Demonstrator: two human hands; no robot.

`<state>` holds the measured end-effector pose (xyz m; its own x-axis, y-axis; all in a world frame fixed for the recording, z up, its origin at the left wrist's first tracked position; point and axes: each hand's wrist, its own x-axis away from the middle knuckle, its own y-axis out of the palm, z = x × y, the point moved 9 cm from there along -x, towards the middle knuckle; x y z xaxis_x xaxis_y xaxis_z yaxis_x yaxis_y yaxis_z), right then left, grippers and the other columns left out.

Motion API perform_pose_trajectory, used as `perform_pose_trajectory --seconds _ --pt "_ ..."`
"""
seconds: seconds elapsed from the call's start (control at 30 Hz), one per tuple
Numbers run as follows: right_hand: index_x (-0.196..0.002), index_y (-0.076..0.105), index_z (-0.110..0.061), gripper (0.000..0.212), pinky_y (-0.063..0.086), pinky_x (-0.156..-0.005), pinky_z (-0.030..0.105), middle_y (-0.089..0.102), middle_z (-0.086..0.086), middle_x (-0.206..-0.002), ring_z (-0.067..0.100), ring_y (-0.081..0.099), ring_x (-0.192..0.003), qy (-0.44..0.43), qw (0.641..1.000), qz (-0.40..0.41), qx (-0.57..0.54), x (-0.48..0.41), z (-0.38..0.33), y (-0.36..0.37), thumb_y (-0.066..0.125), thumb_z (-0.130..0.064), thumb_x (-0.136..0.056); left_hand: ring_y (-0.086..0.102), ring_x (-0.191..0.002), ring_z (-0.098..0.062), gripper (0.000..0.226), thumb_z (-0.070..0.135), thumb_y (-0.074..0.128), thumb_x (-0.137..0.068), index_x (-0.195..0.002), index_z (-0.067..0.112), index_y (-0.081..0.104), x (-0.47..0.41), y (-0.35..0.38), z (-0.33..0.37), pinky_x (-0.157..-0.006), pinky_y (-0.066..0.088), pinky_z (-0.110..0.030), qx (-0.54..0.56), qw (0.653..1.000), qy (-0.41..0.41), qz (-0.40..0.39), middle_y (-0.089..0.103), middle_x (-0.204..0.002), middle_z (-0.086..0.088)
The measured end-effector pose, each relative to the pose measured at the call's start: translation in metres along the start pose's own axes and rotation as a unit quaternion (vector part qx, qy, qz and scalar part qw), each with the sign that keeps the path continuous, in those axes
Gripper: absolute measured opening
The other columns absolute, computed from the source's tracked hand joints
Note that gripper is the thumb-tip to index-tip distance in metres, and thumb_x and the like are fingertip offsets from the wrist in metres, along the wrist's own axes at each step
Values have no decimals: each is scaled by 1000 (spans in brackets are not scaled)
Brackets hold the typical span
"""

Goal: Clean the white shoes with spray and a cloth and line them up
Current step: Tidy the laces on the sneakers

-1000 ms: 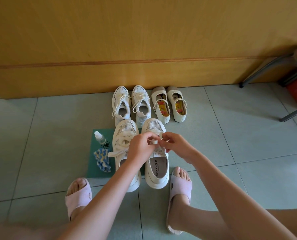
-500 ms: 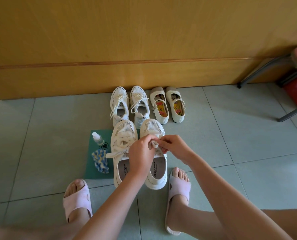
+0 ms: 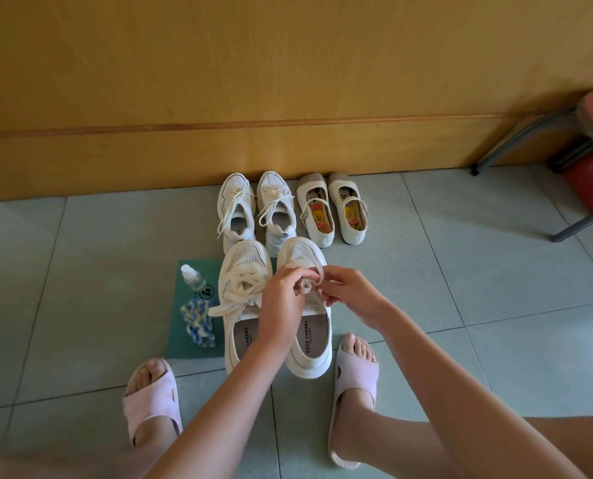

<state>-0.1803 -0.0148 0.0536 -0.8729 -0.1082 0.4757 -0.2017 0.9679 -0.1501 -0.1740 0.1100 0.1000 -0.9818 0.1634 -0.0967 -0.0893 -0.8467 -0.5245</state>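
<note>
1. Crouching at six o'clock, the person's two feet in pale pink rubber slides [image 3: 151, 406] bracket the work; both forearms reach forward between them.
2. Left hand [image 3: 283, 299] and right hand [image 3: 348, 293] meet over the nearer-right white mesh platform sneaker [image 3: 307, 344]; the fingers of both are pinched together on its flat cream lace [image 3: 305, 283], apparently forming a knot.
3. Its mate, the left white mesh platform sneaker [image 3: 245, 267], touches it at nine o'clock, bow already tied.
4. Risk (judged): a loop may slip from the pinch if the tension between the hands is uneven, leaving a slack bow; tugging could also skew the pair out of line.
5. At nine o'clock, on a green rubber mat [image 3: 184, 344], lie the small clear plastic spray bottle [image 3: 193, 278] and the blue-and-yellow knitted cloth [image 3: 196, 321], both untouched and clear of the hands.
6. At twelve o'clock, white laced trainers [image 3: 255, 209] stand just beside cream strapped flats with floral insoles [image 3: 333, 209]; the trainers' heels nearly touch the near pair, leaving little room forward.
7. Beyond, a yellow wooden panel wall [image 3: 288, 81]; at two o'clock, grey metal chair legs [image 3: 516, 143].
</note>
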Motion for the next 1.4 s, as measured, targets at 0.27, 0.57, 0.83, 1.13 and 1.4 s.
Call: perform_pose_trajectory --seconds 0.27,0.57,0.83,1.13,1.4 --pt "-95 72 -10 17 41 -50 15 62 -4 -66 -2 50 -52 8 998 61 18 3 1 -8 57 -4 -90 60 -96 -2 27 -4 66 -80 -101 11 73 -1 -2 3 -86 43 -5 28 999 14 17 67 -103 5" --pt "-92 72 -6 16 45 -50 15 67 -1 -74 6 50 -56 27 987 93 126 3 -1 -16 56 -7 -89 59 -92 -9 12 17 69 -83 -93 12 74 14 -13 -28 -80 47 -13 60 991 -83 89 65 -97 1" --pt "-85 66 2 19 39 -42 17 57 3 -64 12 48 -45 120 963 171 169 13 27 -37 55 -13 -89 70 -67 -15 10 21 64 -88 -81 20 70 31 -18 -50 -53 56 -36 170 959 -207 90 71 -74 4" --pt "-87 67 -2 10 49 -51 24 64 5 -66 13 52 -47 77 981 171 43 17 16 -30 57 -4 -87 71 -64 -18 18 16 59 -91 -82 1 66 35 -17 -54 -41 51 -23 230 932 -264 89 71 -78 -8" --pt "-87 70 2 13 54 -62 24 66 6 -69 9 57 -51 78 988 117 58 16 20 -28 69 -11 -84 71 -66 -20 17 19 60 -91 -80 9 66 30 -17 -56 -40 50 -24 216 932 -284 65 72 -76 -6"
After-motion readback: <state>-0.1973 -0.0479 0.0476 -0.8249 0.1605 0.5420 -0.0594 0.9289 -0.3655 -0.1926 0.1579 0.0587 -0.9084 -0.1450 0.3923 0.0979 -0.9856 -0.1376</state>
